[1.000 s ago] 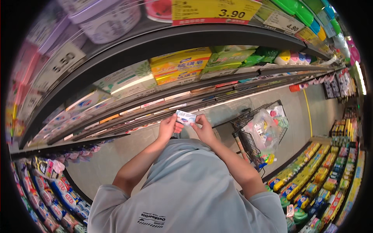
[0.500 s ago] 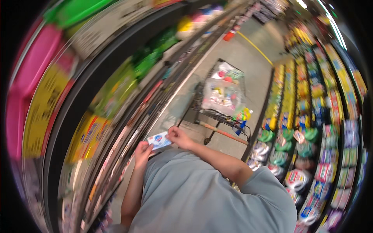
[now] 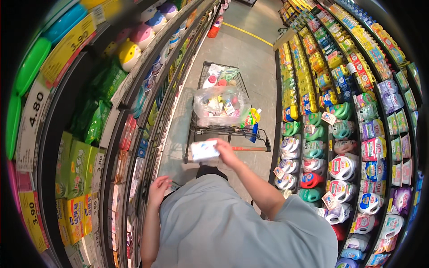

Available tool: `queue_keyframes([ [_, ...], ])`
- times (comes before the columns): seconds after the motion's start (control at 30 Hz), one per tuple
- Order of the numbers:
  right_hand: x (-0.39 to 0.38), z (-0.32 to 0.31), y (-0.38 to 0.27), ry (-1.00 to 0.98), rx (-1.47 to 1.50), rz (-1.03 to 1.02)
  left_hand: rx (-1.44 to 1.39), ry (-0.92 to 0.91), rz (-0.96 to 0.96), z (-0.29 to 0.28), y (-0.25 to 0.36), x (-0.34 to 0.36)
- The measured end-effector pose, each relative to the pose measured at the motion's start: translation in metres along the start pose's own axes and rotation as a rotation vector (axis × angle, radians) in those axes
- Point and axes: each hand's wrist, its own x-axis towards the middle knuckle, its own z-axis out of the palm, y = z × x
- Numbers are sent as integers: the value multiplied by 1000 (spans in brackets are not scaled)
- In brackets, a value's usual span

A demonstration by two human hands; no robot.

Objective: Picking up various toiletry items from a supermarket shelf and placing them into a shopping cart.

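My right hand (image 3: pixel 227 154) grips a small white boxed bar with blue print (image 3: pixel 203 151), held out short of the shopping cart. My left hand (image 3: pixel 159 187) is at the lower left beside my body, empty, its fingers loosely apart. Just beyond the box stands a black wire cart (image 3: pixel 201 134) holding a clear plastic bag of goods (image 3: pixel 208 100), bottles, packets and a yellow-and-blue item at its right side. The cart's orange handle (image 3: pixel 248 148) runs to the right of my right hand.
Shelves on the left (image 3: pixel 80 62) hold boxed soaps, green packets and animal-shaped bottles. Shelves on the right (image 3: pixel 273 58) carry rows of detergent bottles and packs. A tiled aisle floor (image 3: pixel 243 53) with a yellow line (image 3: pixel 250 34) stretches beyond the cart.
I have turned from the shelf toward the cart. My left hand has let go of the box and dropped back, while my right hand carries it toward the cart.
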Motion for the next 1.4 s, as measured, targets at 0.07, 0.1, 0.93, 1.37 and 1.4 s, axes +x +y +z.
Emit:
queue_keyframes([
  [0.07,33,-65,-9,190,-82,-35,35,57,-35,-11,-23,9],
  [0.1,49,-83,-24,296,-103,-13,38,127,-59,-18,-36,6],
  [0.93,241,-279,16,154,-1492,459,-352,993,-710,49,-182,8],
  [1.37,226,-277,0,-250,-1818,457,-36,879,-510,78,-173,-96],
  [1.4,227,-272,1,-283,-1824,431,-53,913,-506,80,-173,-103],
])
